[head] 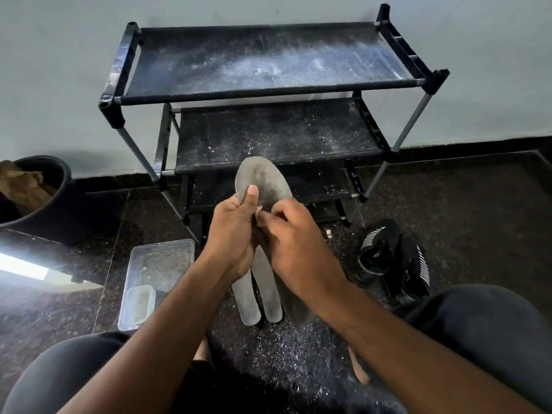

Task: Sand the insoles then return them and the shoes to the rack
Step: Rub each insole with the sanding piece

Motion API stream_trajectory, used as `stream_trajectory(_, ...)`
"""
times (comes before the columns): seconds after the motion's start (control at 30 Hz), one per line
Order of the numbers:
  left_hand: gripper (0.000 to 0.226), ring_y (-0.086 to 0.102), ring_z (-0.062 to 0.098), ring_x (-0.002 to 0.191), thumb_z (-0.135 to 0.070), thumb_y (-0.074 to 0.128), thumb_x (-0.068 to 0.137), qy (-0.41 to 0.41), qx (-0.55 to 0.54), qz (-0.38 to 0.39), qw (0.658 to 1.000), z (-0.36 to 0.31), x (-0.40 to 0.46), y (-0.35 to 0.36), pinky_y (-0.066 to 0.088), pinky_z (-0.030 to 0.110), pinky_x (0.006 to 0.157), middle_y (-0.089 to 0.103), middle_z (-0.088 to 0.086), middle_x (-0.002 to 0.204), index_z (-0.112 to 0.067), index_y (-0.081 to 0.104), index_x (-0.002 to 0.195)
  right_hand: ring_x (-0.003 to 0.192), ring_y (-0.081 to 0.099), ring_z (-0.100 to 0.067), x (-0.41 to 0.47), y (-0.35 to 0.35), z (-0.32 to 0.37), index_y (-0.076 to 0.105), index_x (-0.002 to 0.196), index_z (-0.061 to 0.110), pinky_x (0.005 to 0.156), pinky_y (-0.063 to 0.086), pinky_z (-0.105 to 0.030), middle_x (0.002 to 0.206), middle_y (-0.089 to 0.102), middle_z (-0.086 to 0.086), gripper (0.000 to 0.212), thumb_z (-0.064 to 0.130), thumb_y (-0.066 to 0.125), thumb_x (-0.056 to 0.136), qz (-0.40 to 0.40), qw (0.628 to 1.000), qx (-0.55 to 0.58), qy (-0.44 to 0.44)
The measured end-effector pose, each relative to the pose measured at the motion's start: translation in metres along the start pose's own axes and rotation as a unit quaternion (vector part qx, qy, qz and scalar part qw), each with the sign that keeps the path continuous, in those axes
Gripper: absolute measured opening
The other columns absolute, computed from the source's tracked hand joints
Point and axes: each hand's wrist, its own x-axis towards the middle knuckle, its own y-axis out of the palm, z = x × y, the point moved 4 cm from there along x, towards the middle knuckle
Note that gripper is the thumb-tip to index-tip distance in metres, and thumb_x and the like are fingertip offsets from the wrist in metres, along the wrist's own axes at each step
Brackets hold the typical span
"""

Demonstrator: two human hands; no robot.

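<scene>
Black metal and fabric, the three-tier shoe rack stands against the wall, its shelves dusted with pale grit and carrying no shoes. The pair of black knit shoes with white stripes lies on the dark speckled stone floor to the right, well apart from the rack. A clear plastic tray rests on the floor at the left.

The grey flat foam insole is held up in front of the lower shelf, its toe part dull and smudged darker in the middle. The left hand grips its middle with the thumb pressed on the top face. The right hand pinches a small tan scrap, probably sandpaper, against the insole. Two more grey insoles lie on the floor under the hands.

Risks, as I judge them: the thin insole may bend or crease under the thumb, the small sandpaper may slip from the fingers, and rubbing one spot too long could thin the foam.
</scene>
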Motion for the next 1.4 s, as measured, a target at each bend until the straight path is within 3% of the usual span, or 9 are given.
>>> stream_trajectory(0.13, 0.042, 0.07, 0.045, 0.114, -0.03, 0.05, 0.11, -0.01, -0.006, -0.029, 1.0, 0.0, 0.002, -0.005, 0.055, 0.058, 0.103, 0.071, 0.031, 0.119, 0.007, 0.063, 0.123, 0.105, 0.045, -0.018, -0.015, 0.016, 0.016, 0.061, 0.108, 0.003, 0.071, 0.055, -0.04, 0.11, 0.045, -0.005, 0.046, 0.019, 0.02, 0.094, 0.094, 0.993, -0.045, -0.05)
stream_trajectory(0.27, 0.034, 0.072, 0.042, 0.108, -0.028, 0.053, 0.109, -0.009, -0.044, -0.085, 0.995, -0.007, 0.006, -0.014, 0.06, 0.056, 0.092, 0.071, 0.028, 0.118, 0.004, 0.064, 0.108, 0.1, 0.047, -0.019, -0.024, 0.018, 0.013, 0.065, 0.095, 0.001, 0.071, 0.056, -0.042, 0.109, 0.047, -0.005, 0.027, 0.009, 0.039, 0.095, 0.118, 0.99, -0.045, -0.065)
stream_trajectory(0.4, 0.033, 0.073, 0.034, 0.097, -0.026, 0.052, 0.109, 0.019, -0.029, -0.094, 0.995, -0.01, 0.009, -0.02, 0.062, 0.044, 0.083, 0.073, 0.022, 0.1, -0.001, 0.066, 0.093, 0.083, 0.049, -0.011, -0.006, -0.01, -0.004, 0.071, 0.108, 0.0, 0.071, 0.045, -0.012, 0.095, 0.053, -0.003, 0.021, 0.005, 0.056, 0.095, -0.009, 1.0, 0.007, -0.01)
stream_trajectory(0.53, 0.035, 0.077, 0.03, 0.097, -0.031, 0.054, 0.107, 0.032, -0.038, -0.039, 0.998, -0.013, 0.005, -0.017, 0.064, 0.035, 0.081, 0.077, 0.021, 0.107, 0.001, 0.069, 0.11, 0.079, 0.059, -0.007, 0.01, -0.024, -0.024, 0.076, 0.106, 0.007, 0.069, 0.046, -0.007, 0.092, 0.062, -0.002, 0.016, 0.006, 0.071, 0.09, -0.112, 0.984, 0.113, 0.078)
stream_trajectory(0.7, 0.042, 0.071, 0.034, 0.115, -0.03, 0.06, 0.104, -0.041, -0.052, 0.072, 0.995, 0.0, -0.009, -0.001, 0.056, 0.043, 0.101, 0.073, 0.023, 0.122, 0.006, 0.067, 0.125, 0.08, 0.063, -0.007, 0.014, -0.023, -0.022, 0.076, 0.107, 0.008, 0.07, 0.046, -0.005, 0.09, 0.065, -0.001, 0.019, 0.01, 0.075, 0.088, -0.155, 0.971, 0.143, 0.109)
stream_trajectory(0.93, 0.025, 0.077, 0.02, 0.094, -0.014, 0.052, 0.108, 0.001, -0.089, 0.04, 0.995, 0.004, -0.008, 0.01, 0.064, 0.03, 0.083, 0.078, 0.014, 0.103, 0.001, 0.071, 0.114, 0.088, 0.046, -0.012, 0.022, -0.01, -0.02, 0.072, 0.105, 0.0, 0.075, 0.035, -0.01, 0.092, 0.055, -0.004, 0.019, 0.01, 0.057, 0.098, -0.086, 0.996, -0.012, 0.03)
stream_trajectory(1.13, 0.037, 0.073, 0.034, 0.111, -0.021, 0.042, 0.113, -0.011, -0.103, 0.028, 0.994, 0.0, -0.002, -0.004, 0.064, 0.038, 0.083, 0.074, 0.025, 0.119, 0.007, 0.063, 0.126, 0.086, 0.046, -0.017, -0.001, 0.005, -0.009, 0.071, 0.091, 0.002, 0.074, 0.05, -0.029, 0.09, 0.055, -0.003, 0.023, 0.009, 0.049, 0.093, 0.01, 0.999, -0.034, 0.012)
stream_trajectory(1.3, 0.028, 0.075, 0.028, 0.097, -0.015, 0.053, 0.107, -0.005, -0.022, 0.039, 0.999, 0.012, -0.004, 0.002, 0.058, 0.044, 0.091, 0.078, 0.018, 0.102, -0.004, 0.078, 0.1, 0.083, 0.049, -0.016, 0.015, -0.02, -0.02, 0.073, 0.094, 0.003, 0.071, 0.039, -0.019, 0.084, 0.056, -0.003, 0.014, 0.012, 0.062, 0.096, -0.076, 0.996, -0.008, 0.054)
stream_trajectory(1.4, 0.024, 0.074, 0.027, 0.096, -0.013, 0.053, 0.107, 0.005, -0.041, 0.043, 0.998, 0.014, -0.007, 0.008, 0.058, 0.045, 0.097, 0.077, 0.017, 0.101, 0.0, 0.074, 0.106, 0.084, 0.046, -0.013, 0.019, -0.016, -0.023, 0.074, 0.099, 0.003, 0.069, 0.036, -0.019, 0.086, 0.053, 0.0, 0.015, 0.01, 0.061, 0.095, -0.066, 0.996, -0.009, 0.063)
